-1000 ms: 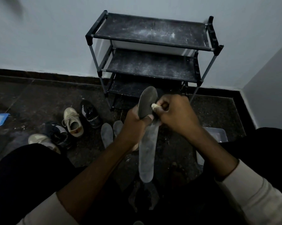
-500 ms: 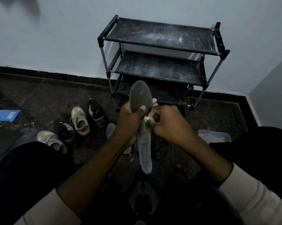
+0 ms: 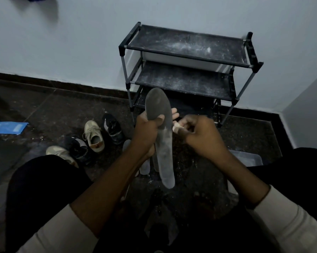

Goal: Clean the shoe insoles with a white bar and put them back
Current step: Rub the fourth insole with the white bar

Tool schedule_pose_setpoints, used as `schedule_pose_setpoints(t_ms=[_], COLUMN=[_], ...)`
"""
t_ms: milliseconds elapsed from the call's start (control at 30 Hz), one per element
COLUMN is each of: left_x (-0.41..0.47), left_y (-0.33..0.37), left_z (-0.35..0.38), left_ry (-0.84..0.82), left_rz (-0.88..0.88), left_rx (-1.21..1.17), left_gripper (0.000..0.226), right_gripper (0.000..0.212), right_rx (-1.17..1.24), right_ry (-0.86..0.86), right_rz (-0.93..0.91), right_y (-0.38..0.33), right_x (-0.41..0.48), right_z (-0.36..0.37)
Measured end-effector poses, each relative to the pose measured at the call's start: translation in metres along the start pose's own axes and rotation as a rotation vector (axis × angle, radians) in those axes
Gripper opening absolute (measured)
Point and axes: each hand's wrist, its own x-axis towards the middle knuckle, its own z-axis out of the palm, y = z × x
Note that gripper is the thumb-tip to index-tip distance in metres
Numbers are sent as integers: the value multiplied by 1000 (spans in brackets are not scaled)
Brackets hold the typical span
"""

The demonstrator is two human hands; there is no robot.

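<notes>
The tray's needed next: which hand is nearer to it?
Right. The right hand, pinching the bar, is just left of the tray; the left hand, gripping the insole, is farther left.

The person wears a cream long-sleeved top, left sleeve [image 3: 62, 234] at 7 o'clock, right sleeve [image 3: 289, 218] at 4 o'clock, and black trousers [image 3: 44, 189]; left hand [image 3: 146, 134] and right hand [image 3: 203, 137] bare.
</notes>
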Motion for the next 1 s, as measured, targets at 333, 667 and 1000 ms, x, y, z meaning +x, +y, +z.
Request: schedule_pose_setpoints(t_ms=[333, 667, 1000], left_x=[25, 55, 103], left_y=[-19, -64, -162], left_z=[-9, -16, -59], left_ry=[162, 206, 271], left_rz=[-166, -278, -565], left_rx=[13, 280, 392], left_gripper=[30, 33, 16], right_gripper=[9, 9, 13], right_rx=[491, 248, 155], right_ry=[-190, -40, -67], right_rz=[300, 371, 648], right_y=[18, 73, 180], right_x=[3, 36, 67], right_z=[12, 42, 106])
